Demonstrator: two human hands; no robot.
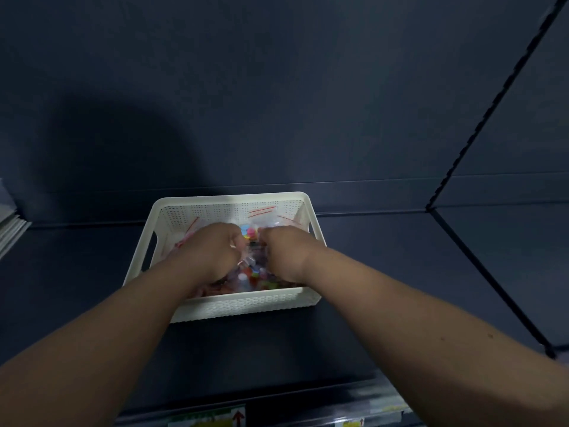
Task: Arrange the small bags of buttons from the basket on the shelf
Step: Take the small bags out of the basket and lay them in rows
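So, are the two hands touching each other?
Apart. The head view shows bags of buttons in the gap between the left hand and the right hand, both inside the basket.

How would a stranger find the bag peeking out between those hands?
On the dark shelf sits a white perforated basket. Between the left hand and right hand, near their knuckles, lies a clear bag. Unlike the bags behind, showing only red zip strips, it shows blue, pink and yellow buttons.
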